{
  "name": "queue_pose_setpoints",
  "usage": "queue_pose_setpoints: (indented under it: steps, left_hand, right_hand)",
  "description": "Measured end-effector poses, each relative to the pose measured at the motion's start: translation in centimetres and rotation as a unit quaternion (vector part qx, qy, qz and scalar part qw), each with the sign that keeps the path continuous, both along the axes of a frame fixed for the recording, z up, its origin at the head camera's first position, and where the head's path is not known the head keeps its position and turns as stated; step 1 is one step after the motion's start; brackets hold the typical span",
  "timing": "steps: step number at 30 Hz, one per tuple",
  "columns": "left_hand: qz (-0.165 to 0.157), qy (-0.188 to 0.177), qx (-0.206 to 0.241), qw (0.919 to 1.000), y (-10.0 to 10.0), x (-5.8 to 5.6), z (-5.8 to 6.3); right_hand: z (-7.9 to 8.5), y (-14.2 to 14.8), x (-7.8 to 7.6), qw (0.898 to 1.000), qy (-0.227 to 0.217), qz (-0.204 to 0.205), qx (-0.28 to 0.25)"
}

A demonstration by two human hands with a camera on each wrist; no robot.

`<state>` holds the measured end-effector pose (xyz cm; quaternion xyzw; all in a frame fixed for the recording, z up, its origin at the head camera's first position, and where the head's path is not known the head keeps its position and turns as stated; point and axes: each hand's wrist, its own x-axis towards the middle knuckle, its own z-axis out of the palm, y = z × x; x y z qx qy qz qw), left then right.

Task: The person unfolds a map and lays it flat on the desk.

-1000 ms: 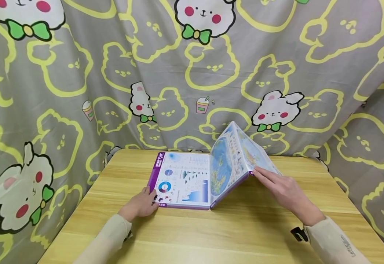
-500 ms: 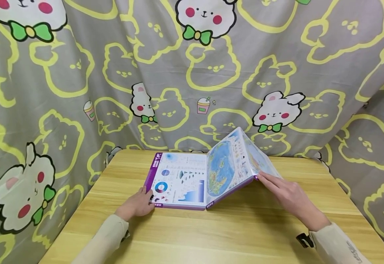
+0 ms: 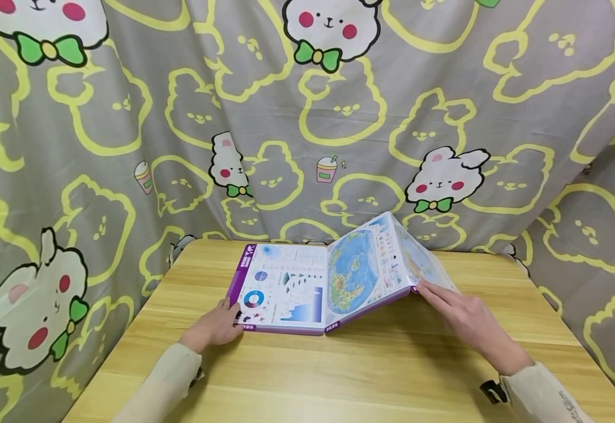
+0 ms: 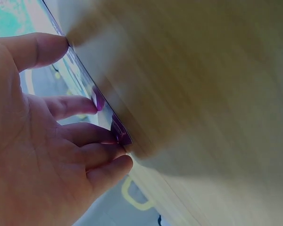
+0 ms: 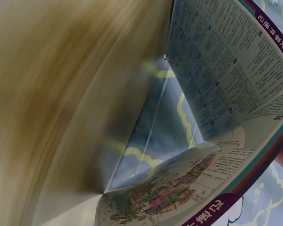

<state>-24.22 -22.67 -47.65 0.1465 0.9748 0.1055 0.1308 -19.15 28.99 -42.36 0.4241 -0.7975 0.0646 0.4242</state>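
A folding map point(image 3: 286, 288) with purple borders lies partly spread on the wooden table. Its left panel, printed with charts, is flat; the world-map section point(image 3: 352, 270) slopes up to a raised crease, and another panel falls away to the right. My left hand point(image 3: 214, 326) grips the near left corner; the left wrist view shows its thumb and fingertips along the edges. At the near end of the crease, my right hand point(image 3: 463, 314) holds the edge with its fingers extended over it; its thumb is hidden. The printed underside point(image 5: 226, 70) shows in the right wrist view.
The wooden table point(image 3: 296, 376) extends in front of the map and to both sides. A grey curtain point(image 3: 265, 117) with yellow outlines and white rabbits hangs right behind the table's far edge and along both sides.
My left hand has moved slightly left together with the map's flat panel. The raised crease has sunk lower and shifted right along with my right hand, so the map lies wider.
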Motion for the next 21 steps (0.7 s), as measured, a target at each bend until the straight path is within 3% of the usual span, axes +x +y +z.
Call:
queue_pose_setpoints:
  steps: [13, 21]
  left_hand:
    - [0.012, -0.010, -0.001, 0.9999, -1.3, -0.6, -0.3]
    - [0.014, -0.025, -0.004, 0.9996, -2.0, -0.6, -0.1]
  right_hand:
    - [-1.0, 0.4, 0.3, 0.998, -0.044, -0.032, 0.038]
    - [-2.0, 0.8, 0.2, 0.997, -0.050, -0.030, 0.051]
